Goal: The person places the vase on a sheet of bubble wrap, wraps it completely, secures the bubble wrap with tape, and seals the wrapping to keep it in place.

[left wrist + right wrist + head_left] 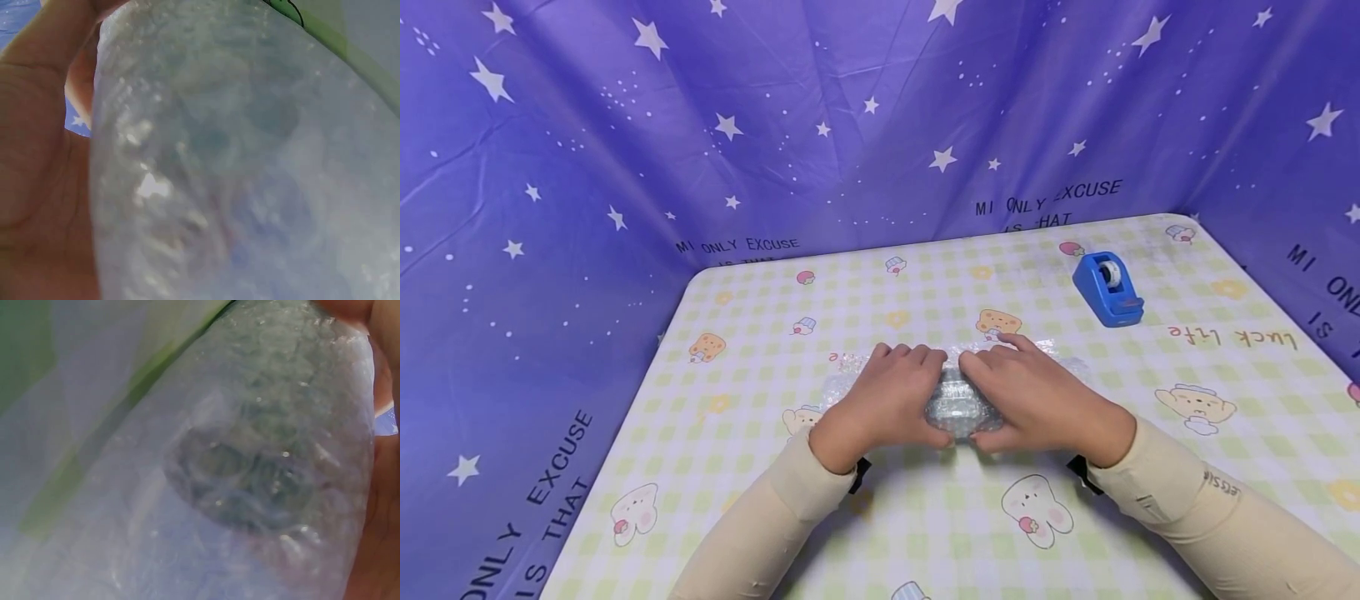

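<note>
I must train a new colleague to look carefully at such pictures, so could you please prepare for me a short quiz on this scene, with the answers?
1. Multiple choice: what do the left hand and the right hand hold between them?
A. a towel
B. bubble wrap
C. a cardboard box

2. True or false: the tape dispenser is red.

3. Fill in the missing word: in the head view, the tape dispenser stands nearer to the person's ____ hand.

Key:
1. B, bubble wrap
2. False; it is blue
3. right
</note>
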A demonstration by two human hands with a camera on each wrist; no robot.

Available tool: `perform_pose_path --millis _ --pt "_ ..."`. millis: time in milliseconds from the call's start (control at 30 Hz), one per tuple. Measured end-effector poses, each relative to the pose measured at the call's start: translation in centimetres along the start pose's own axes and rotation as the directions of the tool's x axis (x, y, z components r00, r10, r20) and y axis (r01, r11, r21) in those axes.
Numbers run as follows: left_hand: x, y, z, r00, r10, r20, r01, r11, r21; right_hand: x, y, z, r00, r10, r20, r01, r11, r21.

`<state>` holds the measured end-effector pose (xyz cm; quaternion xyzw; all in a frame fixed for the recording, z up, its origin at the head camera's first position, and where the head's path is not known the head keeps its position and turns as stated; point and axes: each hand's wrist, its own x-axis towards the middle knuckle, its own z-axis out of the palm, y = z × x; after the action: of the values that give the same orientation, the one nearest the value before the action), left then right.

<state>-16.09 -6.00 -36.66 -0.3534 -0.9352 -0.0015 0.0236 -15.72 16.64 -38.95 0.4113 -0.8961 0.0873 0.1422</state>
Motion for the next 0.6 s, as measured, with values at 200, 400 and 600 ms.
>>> perform_pose_path --millis 200,400,600 --pt "-0.2 1.0 -0.1 0.999 -0.024 -0.025 0.026 0.997 0.069 0.0 0.0 -0.1 1.000 0.013 0.015 -0.013 1.000 0.010" --pt "-0.3 1.7 0.1 0.999 -0.045 -0.024 0.047 0.996 0.079 0.1 0.0 -0.2 0.999 0.025 0.027 -0.026 0.999 0.031" --pt "-0.4 2.0 0.1 0.999 -0.033 -0.030 0.036 0.994 0.104 0.1 0.1 -0.1 0.998 0.037 0.040 -0.039 0.998 0.044"
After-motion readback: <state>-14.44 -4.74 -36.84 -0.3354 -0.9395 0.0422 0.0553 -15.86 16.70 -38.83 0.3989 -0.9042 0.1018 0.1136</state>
